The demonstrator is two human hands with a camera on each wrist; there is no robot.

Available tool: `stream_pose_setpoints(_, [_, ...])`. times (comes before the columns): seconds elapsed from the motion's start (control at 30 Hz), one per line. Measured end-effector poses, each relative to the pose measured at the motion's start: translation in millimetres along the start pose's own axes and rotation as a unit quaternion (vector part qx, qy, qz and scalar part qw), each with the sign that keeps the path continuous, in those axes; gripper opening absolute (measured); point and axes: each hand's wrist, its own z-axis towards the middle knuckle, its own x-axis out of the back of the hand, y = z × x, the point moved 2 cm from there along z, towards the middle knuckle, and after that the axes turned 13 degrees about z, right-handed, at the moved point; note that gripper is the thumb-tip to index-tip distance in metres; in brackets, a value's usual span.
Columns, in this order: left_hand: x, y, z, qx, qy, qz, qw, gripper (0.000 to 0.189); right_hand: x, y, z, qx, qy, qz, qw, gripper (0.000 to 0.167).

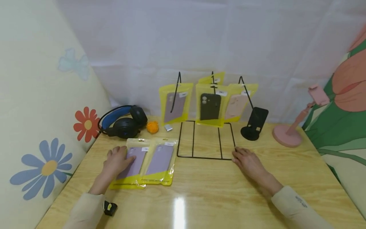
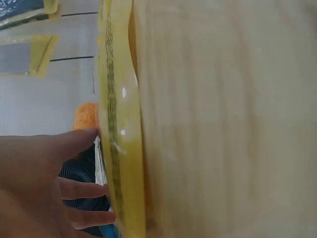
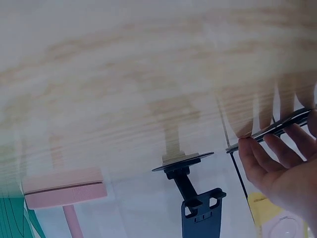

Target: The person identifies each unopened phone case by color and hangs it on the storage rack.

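Observation:
Two clear-and-yellow packets of purple phone cases lie side by side on the table, the right packet slightly overlapping the left packet. My left hand rests at the upper left of the left packet, its thumb lying on the case. In the left wrist view, that hand's fairly straight fingers touch the packet beside its yellow strip. My right hand touches the front right corner of a black wire rack. Its extended fingers lie along the wire in the right wrist view.
Packaged cases hang on the rack's hooks: a purple one, a black one and a pink one. Headphones, an orange ball, a black phone stand and a pink stand line the back.

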Motion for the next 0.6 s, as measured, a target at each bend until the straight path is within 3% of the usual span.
stream_pose_setpoints(0.1, [0.5,-1.5,-5.6,0.009,-0.036,0.006,0.9993,0.08,-1,1,-0.3,-0.001,-0.001,-0.001,1.0,0.032])
stream_pose_setpoints(0.23, [2.5,6.5,-9.2,0.014,-0.056,0.005,0.9983,0.091,-1,2,-0.4,0.0,0.001,-0.004,1.0,0.033])
stream_pose_setpoints(0.43, [0.7,16.9,-10.8,0.03,-0.063,0.029,0.9971,0.088,-2,1,-0.2,0.001,0.004,-0.006,1.0,0.033])
stream_pose_setpoints(0.6, [1.9,18.3,-8.4,0.021,-0.047,0.035,0.9981,0.076,0,-1,0.3,0.005,0.009,-0.009,0.9999,0.032])
